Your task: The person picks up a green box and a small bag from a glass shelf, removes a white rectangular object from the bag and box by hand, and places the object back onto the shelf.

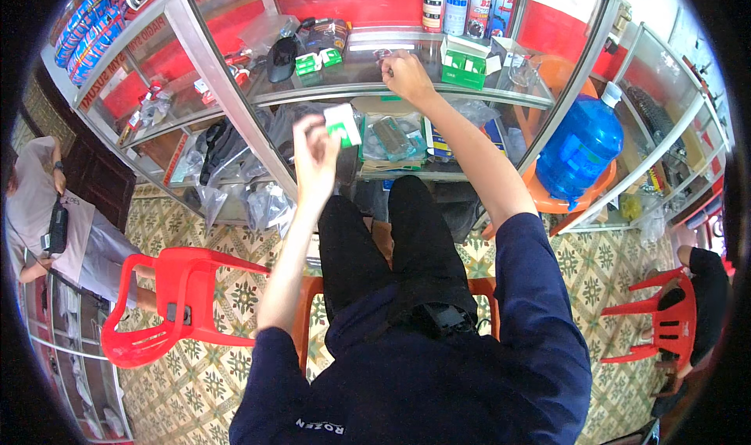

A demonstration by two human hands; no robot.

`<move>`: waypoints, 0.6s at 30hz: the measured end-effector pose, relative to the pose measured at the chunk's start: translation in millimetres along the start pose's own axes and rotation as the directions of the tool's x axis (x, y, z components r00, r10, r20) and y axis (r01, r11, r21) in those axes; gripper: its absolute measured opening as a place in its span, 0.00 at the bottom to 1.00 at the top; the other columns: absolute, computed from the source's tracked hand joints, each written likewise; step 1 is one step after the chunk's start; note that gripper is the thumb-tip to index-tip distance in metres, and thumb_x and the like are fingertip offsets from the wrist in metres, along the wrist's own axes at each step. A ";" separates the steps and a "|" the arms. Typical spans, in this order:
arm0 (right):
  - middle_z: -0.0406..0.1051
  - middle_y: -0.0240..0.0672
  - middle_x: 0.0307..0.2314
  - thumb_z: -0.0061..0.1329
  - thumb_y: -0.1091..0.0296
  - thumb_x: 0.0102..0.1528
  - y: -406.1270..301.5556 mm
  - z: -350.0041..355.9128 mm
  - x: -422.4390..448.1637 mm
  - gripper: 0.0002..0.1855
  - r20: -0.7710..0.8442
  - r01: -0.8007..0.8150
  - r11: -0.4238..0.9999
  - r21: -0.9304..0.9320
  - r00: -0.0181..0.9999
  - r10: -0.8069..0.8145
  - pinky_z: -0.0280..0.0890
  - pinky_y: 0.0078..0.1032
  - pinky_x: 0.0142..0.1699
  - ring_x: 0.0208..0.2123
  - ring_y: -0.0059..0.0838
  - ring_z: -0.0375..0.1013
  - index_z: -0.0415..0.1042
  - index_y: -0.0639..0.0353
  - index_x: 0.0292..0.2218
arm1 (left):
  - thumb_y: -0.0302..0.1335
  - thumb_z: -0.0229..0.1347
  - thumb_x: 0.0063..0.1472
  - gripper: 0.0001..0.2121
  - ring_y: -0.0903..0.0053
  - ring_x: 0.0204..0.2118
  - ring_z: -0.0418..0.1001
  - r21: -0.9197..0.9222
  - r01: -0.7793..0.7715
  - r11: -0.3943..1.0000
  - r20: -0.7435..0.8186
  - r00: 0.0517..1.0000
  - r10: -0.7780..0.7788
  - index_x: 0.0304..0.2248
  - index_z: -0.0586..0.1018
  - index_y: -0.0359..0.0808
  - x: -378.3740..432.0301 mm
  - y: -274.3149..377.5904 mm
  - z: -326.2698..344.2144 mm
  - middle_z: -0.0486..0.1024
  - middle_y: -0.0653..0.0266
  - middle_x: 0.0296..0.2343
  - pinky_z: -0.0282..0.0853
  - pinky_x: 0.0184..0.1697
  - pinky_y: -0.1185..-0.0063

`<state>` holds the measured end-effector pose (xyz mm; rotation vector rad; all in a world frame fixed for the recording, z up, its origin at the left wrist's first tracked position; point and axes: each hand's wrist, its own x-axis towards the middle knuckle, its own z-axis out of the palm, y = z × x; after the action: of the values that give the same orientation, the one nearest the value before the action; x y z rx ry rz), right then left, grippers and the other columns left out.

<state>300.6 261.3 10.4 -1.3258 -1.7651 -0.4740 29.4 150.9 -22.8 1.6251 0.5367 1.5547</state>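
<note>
A small green-and-white cardboard box (341, 127) is pinched in my left hand (314, 151), raised in front of the display cabinet. My right hand (406, 76) reaches over the cabinet's upper shelf (364, 85) with its fingers curled together. By those fingertips is a small reddish packet (381, 54); whether the fingers grip it or something else is too small to tell. Two small green-and-white boxes (318, 61) lie on this shelf to the left. A larger open green carton (463, 66) with small boxes inside stands to the right of my right hand.
Spray cans (456, 4) stand at the back right. A black cap-like part (283, 59) sits left on the shelf. Below is an open box with a wrapped brown part (392, 138). A blue water jug (581, 145) rests on an orange chair (598, 189). A person (70, 210) stands left by a red chair (185, 298).
</note>
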 end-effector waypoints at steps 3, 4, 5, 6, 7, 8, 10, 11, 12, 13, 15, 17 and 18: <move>0.75 0.45 0.26 0.55 0.73 0.42 3.7 -4.1 -0.1 0.03 -0.014 0.038 0.998 0.040 0.999 -0.037 0.70 0.42 0.46 0.38 0.47 0.74 0.77 0.60 0.24 | 0.26 0.54 0.67 0.17 0.81 0.37 0.74 -0.089 0.058 0.994 -0.014 0.998 -0.060 0.52 0.67 0.35 -56.3 27.4 5.7 0.75 0.62 0.39 0.71 0.38 0.81; 0.75 0.45 0.25 0.54 0.73 0.42 1.0 -4.9 0.8 0.04 -0.022 0.022 0.998 0.066 1.000 -0.020 0.70 0.41 0.46 0.37 0.47 0.74 0.77 0.60 0.25 | 0.25 0.54 0.66 0.17 0.82 0.38 0.74 -0.087 0.091 0.992 0.058 0.995 -0.086 0.53 0.67 0.34 -65.3 30.9 0.7 0.74 0.60 0.42 0.71 0.39 0.81; 0.75 0.45 0.25 0.54 0.73 0.42 -1.5 -6.3 -1.0 0.04 -0.014 0.030 0.997 0.069 0.999 -0.029 0.70 0.41 0.46 0.37 0.47 0.74 0.77 0.60 0.25 | 0.24 0.53 0.66 0.15 0.79 0.40 0.74 -0.147 0.123 0.982 0.072 0.991 -0.113 0.52 0.69 0.33 -75.8 35.5 -0.1 0.75 0.60 0.43 0.72 0.41 0.79; 0.76 0.46 0.27 0.55 0.73 0.42 -1.6 -11.6 -4.7 0.05 -0.001 0.008 0.996 0.089 1.000 -0.008 0.70 0.40 0.46 0.37 0.47 0.74 0.77 0.60 0.25 | 0.24 0.53 0.67 0.16 0.78 0.40 0.74 -0.181 0.124 0.976 0.070 0.991 -0.113 0.52 0.68 0.33 -82.1 41.1 2.4 0.74 0.59 0.43 0.72 0.41 0.79; 0.76 0.47 0.28 0.55 0.73 0.42 -2.1 -17.6 -6.1 0.06 0.012 -0.015 0.994 0.108 1.000 0.014 0.70 0.40 0.45 0.37 0.47 0.75 0.78 0.60 0.26 | 0.25 0.53 0.67 0.16 0.78 0.40 0.75 -0.216 0.125 0.968 0.069 0.991 -0.113 0.52 0.68 0.33 -85.2 45.2 4.1 0.74 0.58 0.44 0.72 0.41 0.79; 0.76 0.48 0.30 0.55 0.73 0.41 5.4 -14.3 -8.3 0.07 -0.008 -0.022 0.995 0.093 1.000 0.023 0.70 0.40 0.47 0.37 0.48 0.75 0.78 0.60 0.27 | 0.25 0.53 0.67 0.16 0.78 0.40 0.75 -0.225 0.122 0.967 0.061 0.992 -0.111 0.52 0.68 0.33 -84.3 46.5 4.4 0.74 0.58 0.44 0.72 0.41 0.79; 0.76 0.48 0.30 0.55 0.73 0.41 2.2 -15.5 -10.0 0.07 -0.031 0.004 0.995 0.099 1.000 -0.001 0.70 0.40 0.47 0.37 0.47 0.75 0.79 0.60 0.28 | 0.23 0.53 0.66 0.18 0.77 0.41 0.75 -0.279 0.133 0.951 0.086 0.990 -0.113 0.53 0.65 0.34 -83.1 50.4 1.6 0.74 0.58 0.44 0.72 0.42 0.79; 0.76 0.47 0.31 0.56 0.73 0.42 1.5 -16.8 -11.5 0.08 -0.065 0.018 0.995 0.101 0.998 -0.011 0.70 0.40 0.46 0.37 0.47 0.75 0.79 0.60 0.28 | 0.23 0.53 0.66 0.18 0.77 0.41 0.75 -0.286 0.130 0.949 0.073 0.991 -0.114 0.53 0.65 0.34 -82.7 50.6 1.2 0.74 0.58 0.44 0.72 0.42 0.79; 0.76 0.47 0.31 0.56 0.73 0.42 -1.3 -17.9 -12.5 0.08 -0.060 0.025 0.994 0.104 0.998 -0.019 0.70 0.40 0.46 0.37 0.47 0.75 0.79 0.60 0.28 | 0.21 0.54 0.65 0.19 0.77 0.41 0.76 -0.301 0.126 0.945 0.081 0.991 -0.106 0.53 0.63 0.34 -81.6 50.4 -0.9 0.74 0.58 0.44 0.72 0.43 0.79; 0.75 0.46 0.31 0.56 0.74 0.41 -3.3 -19.9 -13.8 0.08 -0.058 -0.032 0.992 0.126 0.998 0.039 0.71 0.38 0.45 0.36 0.44 0.76 0.79 0.60 0.29 | 0.19 0.55 0.64 0.20 0.77 0.42 0.76 -0.316 0.122 0.941 0.090 0.991 -0.098 0.53 0.62 0.35 -81.0 51.2 -1.8 0.74 0.58 0.43 0.73 0.43 0.79; 0.75 0.44 0.30 0.56 0.75 0.41 -7.1 -23.6 -15.5 0.09 -0.053 -0.090 0.985 0.146 0.994 0.099 0.72 0.36 0.43 0.35 0.42 0.76 0.79 0.60 0.30 | 0.15 0.55 0.62 0.20 0.77 0.41 0.76 -0.360 0.145 0.921 0.083 0.989 -0.123 0.50 0.63 0.36 -82.3 55.3 -1.3 0.74 0.60 0.42 0.73 0.44 0.80; 0.74 0.43 0.32 0.57 0.78 0.41 -10.2 -28.8 -17.8 0.11 -0.080 -0.215 0.944 0.249 0.967 0.242 0.73 0.31 0.41 0.33 0.37 0.77 0.79 0.60 0.31 | 0.14 0.56 0.61 0.18 0.78 0.40 0.77 -0.367 0.164 0.916 0.118 0.985 -0.129 0.46 0.63 0.35 -82.8 57.4 1.6 0.75 0.61 0.40 0.72 0.45 0.80; 0.74 0.43 0.32 0.57 0.78 0.41 -11.9 -30.8 -19.3 0.11 -0.078 -0.216 0.945 0.247 0.967 0.242 0.73 0.31 0.41 0.33 0.37 0.77 0.79 0.60 0.31 | 0.14 0.56 0.61 0.18 0.78 0.40 0.77 -0.369 0.165 0.915 0.117 0.984 -0.131 0.46 0.63 0.35 -83.3 59.0 2.7 0.75 0.61 0.40 0.72 0.45 0.80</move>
<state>303.5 223.4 14.3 -1.2903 -1.5033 -0.1933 6.1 51.5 -28.3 1.3196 0.2812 1.3659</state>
